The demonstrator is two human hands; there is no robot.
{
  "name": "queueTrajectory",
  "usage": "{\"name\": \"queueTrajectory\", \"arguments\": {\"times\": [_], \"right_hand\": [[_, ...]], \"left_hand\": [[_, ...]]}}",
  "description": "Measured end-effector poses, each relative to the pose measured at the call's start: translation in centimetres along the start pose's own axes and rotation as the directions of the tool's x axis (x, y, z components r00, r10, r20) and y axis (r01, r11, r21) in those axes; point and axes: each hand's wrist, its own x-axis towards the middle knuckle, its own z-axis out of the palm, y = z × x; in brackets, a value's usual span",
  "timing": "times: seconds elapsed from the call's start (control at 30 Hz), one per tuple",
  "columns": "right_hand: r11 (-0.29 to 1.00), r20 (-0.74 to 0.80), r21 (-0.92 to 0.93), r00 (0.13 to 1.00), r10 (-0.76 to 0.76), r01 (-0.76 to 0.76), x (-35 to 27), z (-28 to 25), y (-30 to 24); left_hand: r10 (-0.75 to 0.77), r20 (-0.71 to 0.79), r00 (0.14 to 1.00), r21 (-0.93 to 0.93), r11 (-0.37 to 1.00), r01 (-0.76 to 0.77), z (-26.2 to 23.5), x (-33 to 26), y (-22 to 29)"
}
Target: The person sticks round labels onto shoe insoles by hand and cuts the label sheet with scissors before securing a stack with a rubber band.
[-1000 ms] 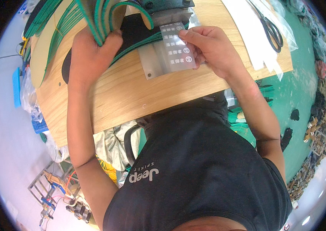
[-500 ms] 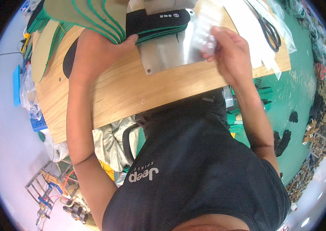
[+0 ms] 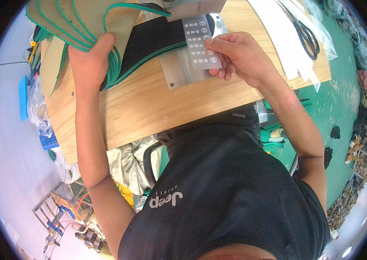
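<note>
My left hand (image 3: 91, 54) is closed round a fanned stack of tan insoles (image 3: 68, 21) with green edges, its thumb on top and its other fingers mostly hidden. Below and to the right of this fan lies a black insole (image 3: 148, 41), also edged in green, partly over a flat metal plate (image 3: 175, 71). Between thumb and fingers, my right hand (image 3: 239, 56) pinches a translucent sheet of small white printed labels (image 3: 198, 45). That sheet hangs above the plate and covers part of the black insole's right end.
A metal block (image 3: 198, 8) overhangs the plate at the table's far side. Black-handled scissors (image 3: 307, 41) lie on white sheets (image 3: 270, 28) at the right. More tan insoles (image 3: 53, 71) lie at the left of the wooden table (image 3: 135, 115).
My left hand has moved left, spreading the insoles and baring more of the black one. My right hand has brought the label sheet left over the black insole, whose white print no longer shows.
</note>
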Motion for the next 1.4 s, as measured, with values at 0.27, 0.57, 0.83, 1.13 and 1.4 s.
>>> {"name": "queueTrajectory", "arguments": {"times": [0.27, 0.57, 0.83, 1.13, 1.4], "right_hand": [[0.998, -0.011, -0.059, 1.0, 0.003, -0.003, 0.2, 0.0, -0.5], [0.999, -0.012, -0.036, 1.0, -0.001, 0.001, 0.2, -0.1, -0.4], [1.0, -0.027, -0.006, 1.0, -0.001, 0.001, -0.5, 0.3, -0.4], [0.969, -0.201, 0.144, 0.964, -0.172, 0.203, -1.2, -0.6, 1.6], [0.999, -0.066, 0.005, 0.997, -0.046, 0.046, -0.2, -0.8, 0.2]], "left_hand": [[0.015, 0.051, 0.999, 0.094, 0.995, -0.02, 0.0, -0.3, 0.2], [0.03, 0.107, 0.994, 0.166, 0.985, -0.048, 0.3, -0.6, 0.2], [0.145, 0.448, 0.882, 0.288, 0.911, -0.295, 1.9, -0.9, 1.6], [0.148, 0.429, 0.891, 0.358, 0.878, -0.318, 1.3, -1.3, 0.8], [0.032, 0.118, 0.993, 0.109, 0.993, -0.045, 0.3, -0.3, 0.6]]}}
